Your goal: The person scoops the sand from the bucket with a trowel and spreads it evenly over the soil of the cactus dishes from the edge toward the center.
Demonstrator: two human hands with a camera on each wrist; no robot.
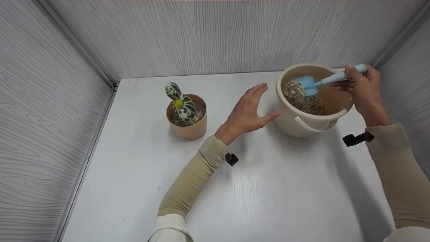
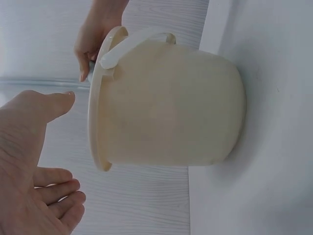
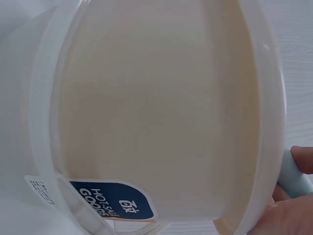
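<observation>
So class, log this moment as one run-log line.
right hand: holds blue scoop in bucket | left hand: open beside bucket | scoop: carries gravel | potted cactus: left, apart

We see a cream bucket (image 1: 310, 124) near the table's (image 1: 262, 188) right rear corner, holding speckled brown-and-white gravel (image 1: 302, 99) and a pale blue scoop (image 1: 307, 85). A navy label (image 3: 113, 203) with white lettering sits on the bucket's inside. The table is glossy white. Toward its left rear stands a peach pot (image 1: 189, 129) with a green, white-striped cactus (image 1: 181, 102) bearing a yellow spot. Our sleeves (image 1: 191, 176) are beige; the walls (image 1: 43, 107) are grey woodgrain.
</observation>
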